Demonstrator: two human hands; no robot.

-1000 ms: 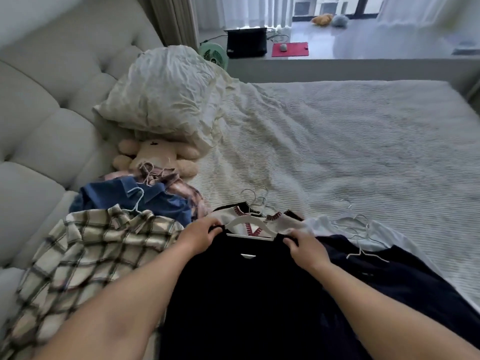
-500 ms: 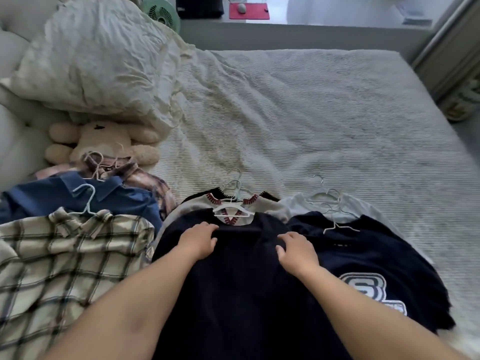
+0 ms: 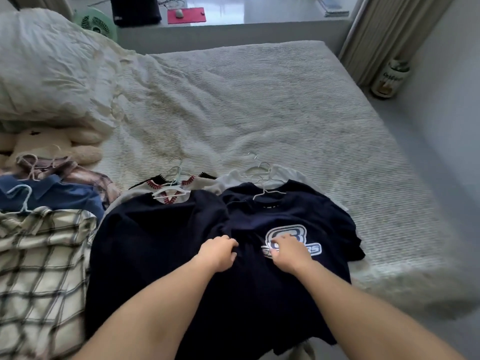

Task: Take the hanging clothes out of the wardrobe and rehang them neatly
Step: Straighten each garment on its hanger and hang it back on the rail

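Observation:
Several garments on white hangers lie in piles on the bed [image 3: 259,105]. A plain dark navy shirt [image 3: 150,235] tops the middle pile, over a cream jersey with red stitching [image 3: 168,184]. To its right lies a navy T-shirt with a white logo [image 3: 298,209]. My left hand [image 3: 219,252] grips a fold of the plain navy shirt's right edge. My right hand [image 3: 287,252] rests with curled fingers on the logo; whether it pinches the cloth is unclear. A plaid shirt [image 3: 39,261] and a blue shirt [image 3: 59,196] lie at the left.
A crumpled pillow [image 3: 52,66] and a plush toy [image 3: 46,146] lie at the upper left. Beyond the bed are a green fan [image 3: 94,22], a dark bag [image 3: 135,7] and a red mat [image 3: 185,15]. A curtain [image 3: 389,29] and a jar [image 3: 391,76] stand at the right.
Both hands moved from the navy shirt's collar down and to the right; the left now grips its right edge, the right lies on the logo shirt. The view tilted down.

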